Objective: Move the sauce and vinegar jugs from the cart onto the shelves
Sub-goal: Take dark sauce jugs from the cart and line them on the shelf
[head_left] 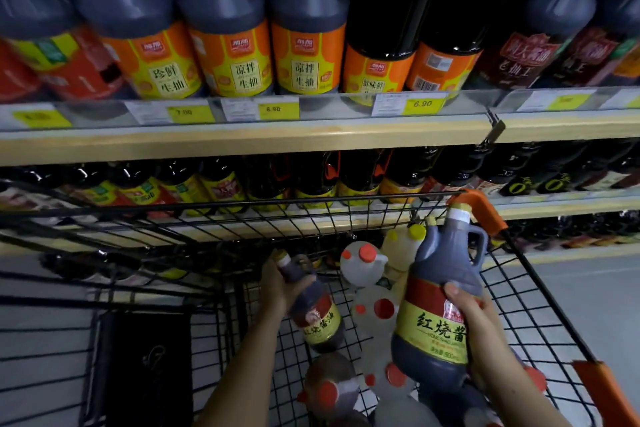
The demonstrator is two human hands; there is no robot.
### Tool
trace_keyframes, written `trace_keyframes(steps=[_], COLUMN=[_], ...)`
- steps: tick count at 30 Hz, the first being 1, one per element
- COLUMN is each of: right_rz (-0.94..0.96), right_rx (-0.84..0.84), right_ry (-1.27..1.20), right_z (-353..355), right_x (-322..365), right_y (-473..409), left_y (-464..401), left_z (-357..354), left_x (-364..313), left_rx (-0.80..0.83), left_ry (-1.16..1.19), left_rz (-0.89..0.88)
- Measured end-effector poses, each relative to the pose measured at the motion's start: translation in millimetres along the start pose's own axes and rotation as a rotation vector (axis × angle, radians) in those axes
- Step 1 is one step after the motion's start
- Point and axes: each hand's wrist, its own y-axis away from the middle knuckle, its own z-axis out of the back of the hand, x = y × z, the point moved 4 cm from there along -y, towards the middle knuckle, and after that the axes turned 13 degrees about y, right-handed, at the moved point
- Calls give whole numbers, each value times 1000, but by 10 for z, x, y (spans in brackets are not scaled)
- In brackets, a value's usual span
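Right hand: wrapped around the body of a dark sauce jug, thumb on the front label, fingers behind. The jug stands roughly upright and is lifted above the other containers in the cart, its white-and-yellow cap near the cart's far right corner, its moulded handle facing right. Label red above, yellow below, with dark characters.

Left hand: curled around the neck and shoulder of a second dark jug, smaller in the view, same red-and-yellow label. This jug tilts with its cap toward the far left and sits low inside the cart, left of the first one.

Cart: black wire basket with orange corner guard at far right and an orange handle piece at near right. Inside, between and below the two held jugs, lie several pale translucent jugs with red-orange caps; two yellow-capped pale jugs stand against the far wall. One brownish jug with a red cap lies at the near side.

Upper shelf: pale wood edge with clear price strip and yellow price tags. Holds a full row of dark bottles with orange-and-yellow labels, dark red labels at far right.

Lower shelf: a row of smaller dark bottles, seen partly through the cart wire.
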Motion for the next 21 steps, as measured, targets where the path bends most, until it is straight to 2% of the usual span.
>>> trace_keyframes(steps=[1,4,8,11,15,21], right_rz=[-2,-6,-29,-20,0,2], right_rx=[-9,-40,-63,-56,-50,-68], right_ry=[-8,-2,37,65,75,100], right_z=[2,33,57,20,-46,4], right_x=[-19,-83,-203,-197,-184,-154], right_y=[-21,-44,-43,-88,-150,-45], left_y=[6,260,436,327,246,597], left_z=[-66,-220,-384,-404,-370,-64], left_x=[-8,-108,340,576,615,102], left_rx=[-5,-49,-32,-52,-81,-99], left_ry=[-3,41,188,196,148,47], left_rz=[-40,-7,50,135,127,140])
